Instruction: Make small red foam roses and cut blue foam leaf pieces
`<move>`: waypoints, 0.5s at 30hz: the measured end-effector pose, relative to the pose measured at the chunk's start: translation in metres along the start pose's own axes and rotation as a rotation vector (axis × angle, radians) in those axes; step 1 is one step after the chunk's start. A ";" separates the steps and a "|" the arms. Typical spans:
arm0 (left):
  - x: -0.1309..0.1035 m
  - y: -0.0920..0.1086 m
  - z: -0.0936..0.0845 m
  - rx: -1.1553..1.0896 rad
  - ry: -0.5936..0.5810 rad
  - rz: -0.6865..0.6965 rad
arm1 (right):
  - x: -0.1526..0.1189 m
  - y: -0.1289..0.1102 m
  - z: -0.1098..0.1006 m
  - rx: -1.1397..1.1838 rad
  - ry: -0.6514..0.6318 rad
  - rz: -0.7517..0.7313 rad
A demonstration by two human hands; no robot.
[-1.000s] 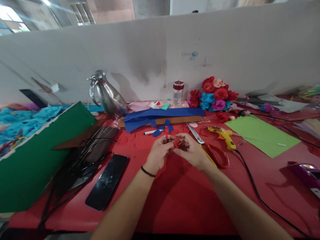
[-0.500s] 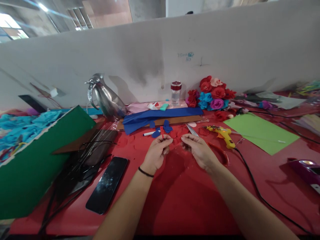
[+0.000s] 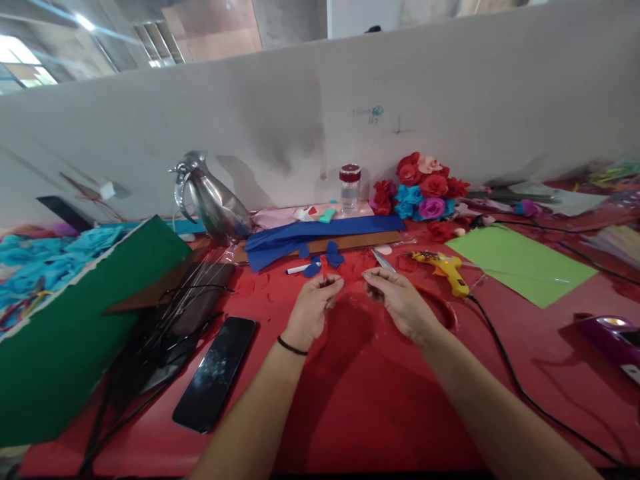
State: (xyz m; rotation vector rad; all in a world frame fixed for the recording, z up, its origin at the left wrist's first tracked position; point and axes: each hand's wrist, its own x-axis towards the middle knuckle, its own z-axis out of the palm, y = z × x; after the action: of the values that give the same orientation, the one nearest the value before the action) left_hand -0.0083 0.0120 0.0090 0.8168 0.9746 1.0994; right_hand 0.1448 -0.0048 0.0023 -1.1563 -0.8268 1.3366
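My left hand [image 3: 311, 310], with a dark band on its wrist, is closed in a pinch on a small red paper piece [image 3: 324, 268] that stands up from the fingers. A short gap to the right, my right hand [image 3: 400, 303] has thumb and fingers pinched together; anything between them is too small to make out. Scissors lie under and beyond the right hand, their blades [image 3: 384, 261] pointing away and the red handle [image 3: 445, 308] to its right. Beyond the hands are loose red petals [image 3: 353, 263], blue petals [image 3: 334, 256] and a white marker [image 3: 297, 269].
A yellow glue gun [image 3: 453, 272] trails its black cord right of my right arm. Green paper [image 3: 525, 263] lies farther right, a phone [image 3: 215, 373] left. Paper flowers [image 3: 430, 190], a jar [image 3: 350, 187] and a steel jug [image 3: 215, 200] stand by the wall; a green box [image 3: 95, 333] is left.
Both hands stay almost in place, still pinched and slightly apart. The red piece at my left fingertips has turned a little and looks wider. The view has shifted slightly.
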 end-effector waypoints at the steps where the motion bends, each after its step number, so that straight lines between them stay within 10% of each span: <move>1: 0.001 0.001 -0.001 -0.017 0.035 0.013 | 0.000 0.000 0.000 0.002 0.017 -0.008; 8: 0.011 0.005 -0.015 -0.187 0.344 0.167 | 0.007 -0.003 -0.004 0.112 0.295 -0.169; 15: 0.010 0.003 -0.013 -0.185 0.252 0.125 | -0.030 -0.021 -0.011 -0.082 0.571 -0.717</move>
State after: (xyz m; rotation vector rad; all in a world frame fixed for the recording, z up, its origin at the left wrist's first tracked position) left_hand -0.0199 0.0231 0.0051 0.6036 1.0219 1.4041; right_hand 0.1577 -0.0336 0.0240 -1.0753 -0.7620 0.3568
